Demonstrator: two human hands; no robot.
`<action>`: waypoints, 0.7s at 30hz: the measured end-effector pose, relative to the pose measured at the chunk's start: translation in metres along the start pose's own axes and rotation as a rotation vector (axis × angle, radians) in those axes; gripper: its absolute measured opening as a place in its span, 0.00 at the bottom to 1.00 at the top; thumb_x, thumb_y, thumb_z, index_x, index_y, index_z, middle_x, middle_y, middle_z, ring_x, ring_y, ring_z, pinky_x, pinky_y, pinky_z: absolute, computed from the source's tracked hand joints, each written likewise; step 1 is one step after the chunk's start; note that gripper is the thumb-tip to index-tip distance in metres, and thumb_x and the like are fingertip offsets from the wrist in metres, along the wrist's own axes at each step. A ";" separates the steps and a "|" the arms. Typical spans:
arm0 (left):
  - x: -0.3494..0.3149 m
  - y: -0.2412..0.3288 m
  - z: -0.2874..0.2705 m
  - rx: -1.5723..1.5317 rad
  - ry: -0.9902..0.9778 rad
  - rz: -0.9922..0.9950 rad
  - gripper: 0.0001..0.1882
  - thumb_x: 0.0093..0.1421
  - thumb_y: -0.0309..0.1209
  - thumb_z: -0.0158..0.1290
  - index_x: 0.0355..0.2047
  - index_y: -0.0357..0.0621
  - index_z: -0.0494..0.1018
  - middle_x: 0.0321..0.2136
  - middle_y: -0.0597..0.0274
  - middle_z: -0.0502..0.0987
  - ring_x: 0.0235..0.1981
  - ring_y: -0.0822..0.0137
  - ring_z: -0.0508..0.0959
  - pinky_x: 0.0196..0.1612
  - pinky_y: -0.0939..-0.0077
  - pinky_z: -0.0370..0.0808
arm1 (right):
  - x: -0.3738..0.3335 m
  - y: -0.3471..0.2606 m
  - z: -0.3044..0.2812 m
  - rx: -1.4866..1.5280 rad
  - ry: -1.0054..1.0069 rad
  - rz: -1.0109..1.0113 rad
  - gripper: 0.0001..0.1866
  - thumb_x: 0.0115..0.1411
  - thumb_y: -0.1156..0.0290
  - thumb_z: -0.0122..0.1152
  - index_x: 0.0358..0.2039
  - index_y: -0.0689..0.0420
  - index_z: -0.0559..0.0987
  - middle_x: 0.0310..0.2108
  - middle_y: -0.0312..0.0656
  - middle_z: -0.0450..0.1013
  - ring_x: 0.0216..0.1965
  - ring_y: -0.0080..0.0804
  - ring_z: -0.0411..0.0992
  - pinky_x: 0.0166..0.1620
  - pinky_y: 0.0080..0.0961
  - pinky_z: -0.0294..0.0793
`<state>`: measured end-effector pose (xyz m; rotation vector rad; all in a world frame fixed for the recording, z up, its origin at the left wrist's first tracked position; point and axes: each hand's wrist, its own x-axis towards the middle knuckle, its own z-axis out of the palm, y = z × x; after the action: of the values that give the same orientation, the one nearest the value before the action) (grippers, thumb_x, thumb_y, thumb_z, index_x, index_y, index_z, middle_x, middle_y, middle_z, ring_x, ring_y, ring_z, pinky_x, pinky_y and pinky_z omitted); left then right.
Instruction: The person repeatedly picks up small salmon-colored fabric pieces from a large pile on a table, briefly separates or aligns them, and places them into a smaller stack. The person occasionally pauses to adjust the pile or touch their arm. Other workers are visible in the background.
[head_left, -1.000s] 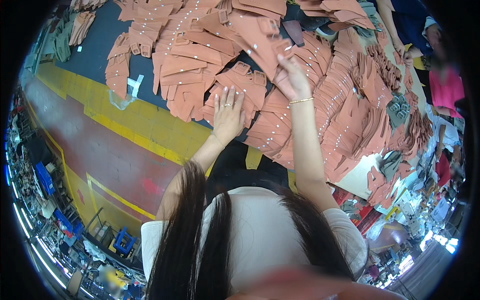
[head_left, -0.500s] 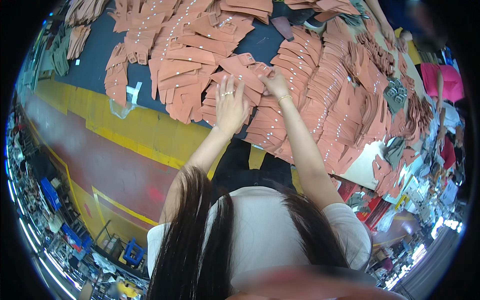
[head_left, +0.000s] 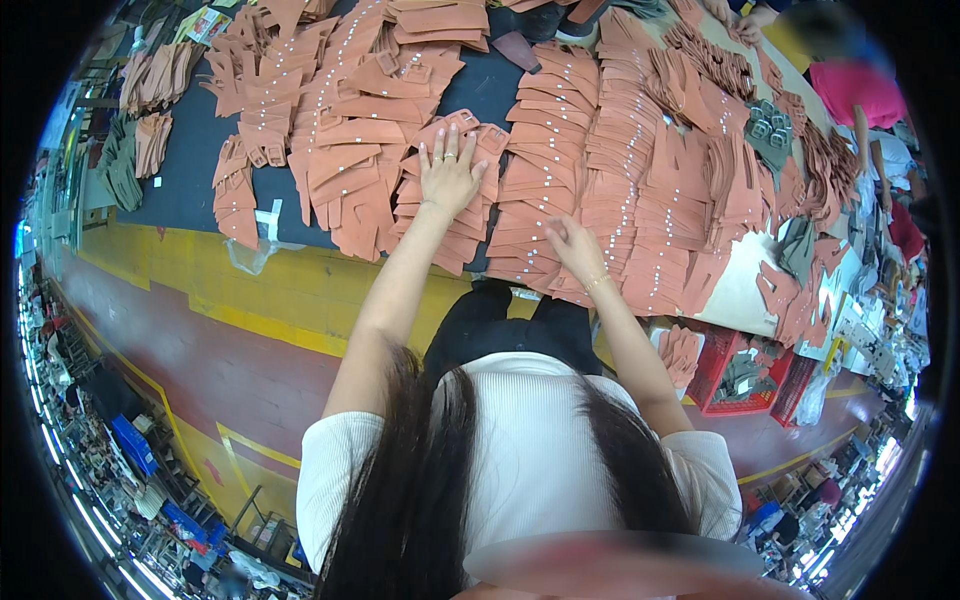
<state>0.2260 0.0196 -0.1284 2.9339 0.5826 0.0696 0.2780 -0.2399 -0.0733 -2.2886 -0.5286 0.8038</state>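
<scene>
Left hand: the left hand (head_left: pixel 450 175) lies flat, fingers (head_left: pixel 441 148) spread and released, palm down on a stack of tan leather pieces (head_left: pixel 455 200) near the bench's front edge; a ring shows on one finger.
Right hand: the right hand (head_left: pixel 572 245) rests on the near end of a fanned row of tan pieces (head_left: pixel 560 190), fingers loosely curled; whether they pinch a piece, I cannot tell. A thin bracelet sits at the wrist.
Where the pieces lie: both stacks sit side by side on the dark-topped bench (head_left: pixel 200 190), right in front of the person.
Around them: overlapping rows of the same tan pieces (head_left: pixel 650 150) with small pale dots cover most of the bench; grey-green pieces (head_left: pixel 768 130) lie farther right, olive ones (head_left: pixel 120 170) at the far left.
Packages: a crumpled clear plastic wrap (head_left: pixel 255 250) hangs at the bench's front edge.
Containers: a red crate (head_left: pixel 745 375) under the bench holds tan and grey pieces.
Floor: red floor (head_left: pixel 200 360) with a yellow stripe along the bench.
Other person: someone in a pink top (head_left: pixel 855 90) at the far right.
</scene>
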 end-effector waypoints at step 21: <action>-0.089 -0.126 -0.076 -2.136 0.811 -1.016 0.24 0.65 0.32 0.44 0.58 0.33 0.57 0.53 0.45 0.64 0.53 0.52 0.68 0.57 0.61 0.66 | 0.226 -0.222 0.116 -0.346 0.452 -0.863 0.12 0.54 0.65 0.59 0.36 0.60 0.76 0.38 0.49 0.74 0.44 0.43 0.71 0.45 0.39 0.72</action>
<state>0.0910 0.1111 -0.0748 0.3600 0.9612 0.9492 0.3316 0.0932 -0.0818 -2.1029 -1.3648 -0.2352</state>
